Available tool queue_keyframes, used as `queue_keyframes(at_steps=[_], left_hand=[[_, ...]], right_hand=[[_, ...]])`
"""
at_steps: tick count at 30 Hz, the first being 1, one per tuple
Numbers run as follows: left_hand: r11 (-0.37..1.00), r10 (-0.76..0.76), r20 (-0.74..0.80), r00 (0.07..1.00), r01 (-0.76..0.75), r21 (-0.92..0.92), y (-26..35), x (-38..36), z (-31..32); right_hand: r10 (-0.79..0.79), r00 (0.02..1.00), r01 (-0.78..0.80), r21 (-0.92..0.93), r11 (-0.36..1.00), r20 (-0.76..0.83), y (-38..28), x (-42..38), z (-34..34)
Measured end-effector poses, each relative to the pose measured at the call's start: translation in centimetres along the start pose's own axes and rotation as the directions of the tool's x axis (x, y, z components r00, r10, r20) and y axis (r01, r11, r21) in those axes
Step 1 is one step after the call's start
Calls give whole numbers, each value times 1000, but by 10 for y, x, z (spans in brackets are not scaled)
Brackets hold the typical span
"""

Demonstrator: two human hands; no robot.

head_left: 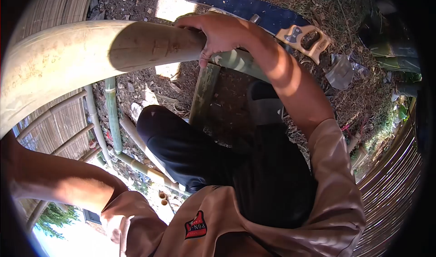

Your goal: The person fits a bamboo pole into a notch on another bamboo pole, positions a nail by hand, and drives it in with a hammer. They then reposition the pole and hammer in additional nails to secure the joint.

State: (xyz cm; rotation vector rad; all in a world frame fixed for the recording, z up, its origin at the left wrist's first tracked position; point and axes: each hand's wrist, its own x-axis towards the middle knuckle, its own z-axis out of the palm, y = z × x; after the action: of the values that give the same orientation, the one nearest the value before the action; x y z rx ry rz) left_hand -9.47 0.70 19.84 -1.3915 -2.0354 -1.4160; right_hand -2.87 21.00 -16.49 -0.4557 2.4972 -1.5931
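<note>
"Littered ground (177, 98) is showing in sun and shade below that bamboo pole (59, 53). What else is surrounding it?"

"Slatted matting (54, 5) is rising beyond the pole, and a slim green pole (113, 121) is standing on my side of it."

"Where is the bamboo itself lying?"

"It's stretching from my left to a spot ahead of my knees, its end facing right."

"And your fingers?"

"My right hand (222, 30) is curling around the pole's end, fingers holding it along the rim. My left forearm (63, 177) is reaching toward the pole's other stretch, but the left hand is falling out of sight, so I can't tell how its fingers are set."

"Any tools?"

"A saw (245, 9) is lying just beyond the pole's held end, its wooden handle (293, 34) sitting to the right. Crumpled plastic (339, 73) is resting farther right of that end."
</note>
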Motion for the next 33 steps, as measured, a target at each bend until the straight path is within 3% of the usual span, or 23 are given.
queue_keyframes(at_steps=[1,3,5,6,7,8,9,11,14,25,30,33], left_hand=[[999,9,45,999,-7,-53,-6,-10,-2],[986,-101,-160,982,120,113,-23,-45,-12],[963,-151,-261,953,202,179,-24,-51,-2],[895,-254,-499,829,397,204,-1,-40,68],[959,-175,-287,942,229,165,-11,-41,52],[996,-78,-41,996,79,34,-21,-41,36],[991,18,192,981,9,-136,-29,-41,27],[997,34,272,962,-14,-78,-34,-34,17],[977,-45,195,980,83,-195,-43,-31,-8],[993,-97,47,994,100,-68,-47,-57,-1],[997,-73,68,995,73,3,-39,-33,20],[996,-87,116,989,84,29,-42,-19,36]], right_hand=[[0,1000,0,2,1000,21,2,2,1],[-10,1000,10,-4,1000,10,1,1,-2],[-21,1000,21,-13,1000,-9,0,-3,-1],[-14,1000,14,-9,1000,-12,-1,-3,-1],[-23,1000,23,1,1000,19,-3,-3,-2],[-34,998,33,11,999,52,-5,-2,-2],[-31,998,30,12,999,49,-12,-1,-2],[62,988,-64,12,998,142,-25,-3,5],[-23,998,20,57,998,59,-9,0,11],[21,998,-25,72,997,60,-5,-7,2],[5,983,-49,238,970,182,14,1,-3],[-51,997,26,384,923,55,30,-2,-7]])
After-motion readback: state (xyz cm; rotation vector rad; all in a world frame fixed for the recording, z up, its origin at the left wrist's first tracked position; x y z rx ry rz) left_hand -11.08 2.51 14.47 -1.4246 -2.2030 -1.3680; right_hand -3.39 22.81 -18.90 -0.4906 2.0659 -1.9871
